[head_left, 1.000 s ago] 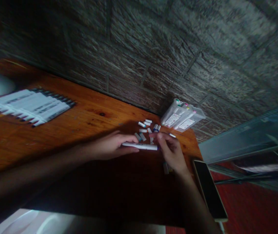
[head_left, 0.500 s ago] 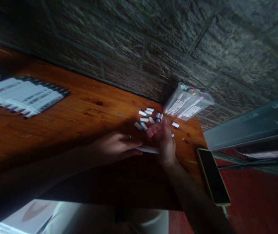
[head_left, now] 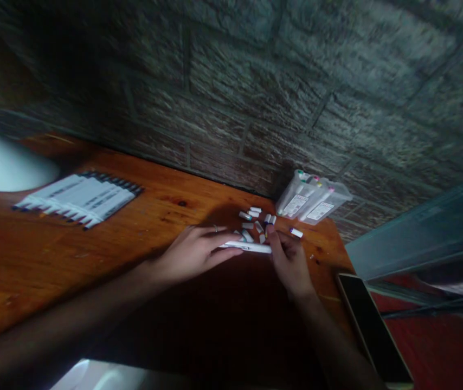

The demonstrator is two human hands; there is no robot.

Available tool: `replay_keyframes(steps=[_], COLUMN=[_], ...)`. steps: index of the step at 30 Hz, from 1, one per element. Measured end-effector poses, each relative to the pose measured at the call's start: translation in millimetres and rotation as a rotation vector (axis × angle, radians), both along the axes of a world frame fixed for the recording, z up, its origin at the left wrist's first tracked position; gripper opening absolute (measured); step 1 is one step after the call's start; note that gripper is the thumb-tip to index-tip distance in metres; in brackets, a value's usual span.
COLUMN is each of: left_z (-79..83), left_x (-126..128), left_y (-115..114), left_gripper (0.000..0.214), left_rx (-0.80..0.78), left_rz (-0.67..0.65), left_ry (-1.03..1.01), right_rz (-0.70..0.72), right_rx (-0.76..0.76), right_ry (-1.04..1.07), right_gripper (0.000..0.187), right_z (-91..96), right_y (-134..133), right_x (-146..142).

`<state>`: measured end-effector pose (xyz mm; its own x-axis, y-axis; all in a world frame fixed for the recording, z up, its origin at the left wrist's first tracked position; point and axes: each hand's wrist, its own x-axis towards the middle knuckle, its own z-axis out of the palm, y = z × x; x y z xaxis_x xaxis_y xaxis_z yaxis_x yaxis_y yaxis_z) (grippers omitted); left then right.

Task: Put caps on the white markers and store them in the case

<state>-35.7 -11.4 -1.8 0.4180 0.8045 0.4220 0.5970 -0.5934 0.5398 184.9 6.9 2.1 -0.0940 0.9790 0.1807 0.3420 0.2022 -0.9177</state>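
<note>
My left hand [head_left: 199, 252] pinches a white marker [head_left: 251, 247] between thumb and fingers, holding it level just above the table. My right hand [head_left: 291, 262] is closed at the marker's right end, thumb pointing up toward the loose caps. Whether its fingertips grip a cap or the marker itself is hidden. Beyond both hands lies a scatter of small white marker caps [head_left: 255, 210] with coloured ends, some partly covered by my fingers. One cap [head_left: 296, 232] rests apart to the right.
Several white markers [head_left: 89, 197] lie side by side on the wooden table [head_left: 166, 227]. Clear plastic cases [head_left: 316, 208] with markers stand by the stone wall [head_left: 223, 124]. A phone [head_left: 372, 325] lies along the right edge. At far left sits a pale rounded object [head_left: 7, 162].
My right hand has turned, its fingers moving from a raised curl to the marker's right end near the caps. The left hand keeps the marker. The view has tilted upward.
</note>
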Motion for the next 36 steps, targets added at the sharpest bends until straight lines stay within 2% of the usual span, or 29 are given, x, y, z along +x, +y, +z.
replay_keyframes(steps=[6,8,11,14,18,21,27,36], left_z=[5.6,6.1,7.6,13.4,23.4,24.8,16.6,20.4], left_x=[-5.1,-3.9,-1.9,-1.6,-4.8,-7.9,-10.4,-5.3], left_y=[0.1,-0.7,-1.0,0.6,4.4,7.2,9.6,10.2], left_gripper=[0.024,0.025,0.026,0.025,0.018,0.021,0.028,0.013], left_rx=[-0.034,-0.09,-0.211,-0.301,-0.326,-0.345,-0.424,-0.406], left_rz=[-0.061,-0.089,-0.122,-0.096,-0.05,-0.04,-0.023,-0.017], left_ry=[-0.206,-0.268,-0.374,-0.491,-0.603,-0.649,-0.672,-0.75], right_rz=[0.044,0.058,0.005,-0.058,-0.079,-0.052,-0.046,-0.068], right_rx=[0.045,0.049,0.043,0.009,-0.023,-0.043,-0.063,-0.024], right_ry=[0.101,0.115,0.169,0.251,0.366,0.435,0.465,0.419], right_gripper=[0.041,0.038,0.041,0.042,0.043,0.042,0.041,0.035], right_z=[6.2,7.0,6.3,6.1,7.3,8.7,12.3,10.9], right_y=[-7.0,-8.0,-6.5,-3.0,0.1,-1.1,-5.1,-3.8], right_x=[-1.9,-0.9,0.7,2.4,5.7,6.8,4.9,7.0])
